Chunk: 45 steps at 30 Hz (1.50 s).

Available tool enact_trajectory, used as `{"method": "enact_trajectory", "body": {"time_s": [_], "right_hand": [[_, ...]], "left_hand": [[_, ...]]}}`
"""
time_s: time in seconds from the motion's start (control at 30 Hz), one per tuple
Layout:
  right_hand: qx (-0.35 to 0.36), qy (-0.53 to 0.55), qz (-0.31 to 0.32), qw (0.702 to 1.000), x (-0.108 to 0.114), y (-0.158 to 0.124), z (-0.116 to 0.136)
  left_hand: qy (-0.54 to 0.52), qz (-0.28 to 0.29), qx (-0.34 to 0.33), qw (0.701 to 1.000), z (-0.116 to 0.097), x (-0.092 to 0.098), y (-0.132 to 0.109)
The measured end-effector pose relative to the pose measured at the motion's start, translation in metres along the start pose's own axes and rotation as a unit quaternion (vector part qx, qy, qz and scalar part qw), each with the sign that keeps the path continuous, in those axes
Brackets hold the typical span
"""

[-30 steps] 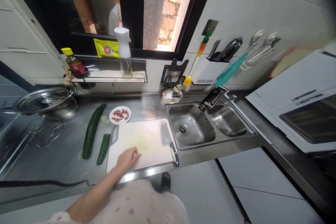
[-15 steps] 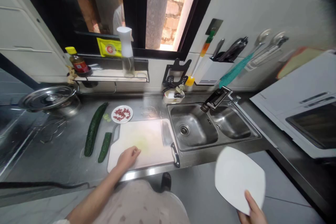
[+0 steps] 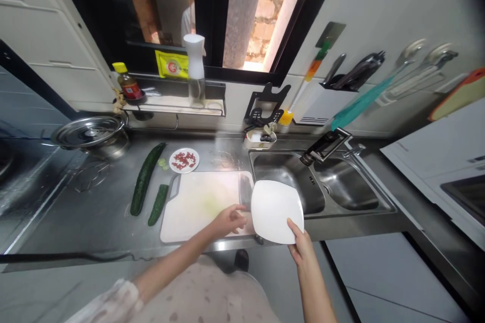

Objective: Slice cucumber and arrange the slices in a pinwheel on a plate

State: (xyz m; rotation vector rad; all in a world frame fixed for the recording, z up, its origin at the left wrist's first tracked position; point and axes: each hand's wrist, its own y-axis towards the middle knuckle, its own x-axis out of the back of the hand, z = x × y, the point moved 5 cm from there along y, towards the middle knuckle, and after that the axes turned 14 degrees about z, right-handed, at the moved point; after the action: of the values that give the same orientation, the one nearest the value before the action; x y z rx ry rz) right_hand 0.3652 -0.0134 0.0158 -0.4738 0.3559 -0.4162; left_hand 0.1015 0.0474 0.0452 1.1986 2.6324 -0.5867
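**Square Plate Pinched at Its Rim**

Right hand (image 3: 298,240): grip closed on square white plate (image 3: 276,207) near its five o'clock edge, thumb on top, likely leaving most of the face free. Plate at cutting board's (image 3: 193,202) three o'clock, partly hiding the knife (image 3: 245,187). Left hand (image 3: 229,221): grip empty, fingers loosely parted, near plate's nine o'clock.

You get bright daylight through the far window (image 3: 212,15), glare on the near counter edge (image 3: 222,246), and darkening at far right.
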Motion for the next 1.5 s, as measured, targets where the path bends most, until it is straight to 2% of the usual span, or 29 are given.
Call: {"method": "enact_trajectory", "body": {"time_s": [0.1,0.23,0.3,0.5,0.63,0.8,0.9,1.0,1.17,1.4,1.5], "right_hand": [[0.004,0.001,0.01,1.0,-0.02,0.009,-0.002],[-0.007,0.002,0.02,1.0,-0.049,0.023,-0.004],[-0.001,-0.018,0.028,0.999,-0.065,0.032,-0.002],[0.043,-0.105,0.108,0.988,-0.118,0.065,0.007],[0.053,-0.229,0.126,0.964,-0.142,0.087,0.012],[0.034,-0.307,0.25,0.918,-0.171,0.102,0.015],[0.029,-0.339,0.295,0.893,-0.185,0.111,0.019],[0.045,-0.376,0.286,0.88,-0.197,0.125,0.023],[0.077,-0.443,0.224,0.865,-0.213,0.149,0.029],[0.071,-0.555,0.201,0.804,-0.23,0.166,0.033],[0.071,-0.573,0.196,0.792,-0.235,0.169,0.034]], "left_hand": [[-0.027,-0.002,0.008,1.0,0.003,-0.001,0.0],[-0.065,-0.064,-0.001,0.996,0.005,0.01,0.001],[-0.081,-0.103,-0.008,0.991,0.005,0.021,0.001],[-0.1,-0.196,-0.049,0.974,0.002,0.065,0.003],[-0.106,-0.245,-0.053,0.962,0.001,0.099,0.006],[-0.098,-0.279,-0.057,0.954,0.002,0.135,0.007],[-0.097,-0.3,-0.061,0.947,0.004,0.152,0.01],[-0.096,-0.321,-0.057,0.94,0.005,0.166,0.015],[-0.08,-0.335,-0.037,0.938,-0.001,0.185,0.028],[-0.038,-0.35,-0.011,0.936,-0.016,0.2,0.044],[0.001,-0.362,0.009,0.932,-0.023,0.204,0.045]]}}
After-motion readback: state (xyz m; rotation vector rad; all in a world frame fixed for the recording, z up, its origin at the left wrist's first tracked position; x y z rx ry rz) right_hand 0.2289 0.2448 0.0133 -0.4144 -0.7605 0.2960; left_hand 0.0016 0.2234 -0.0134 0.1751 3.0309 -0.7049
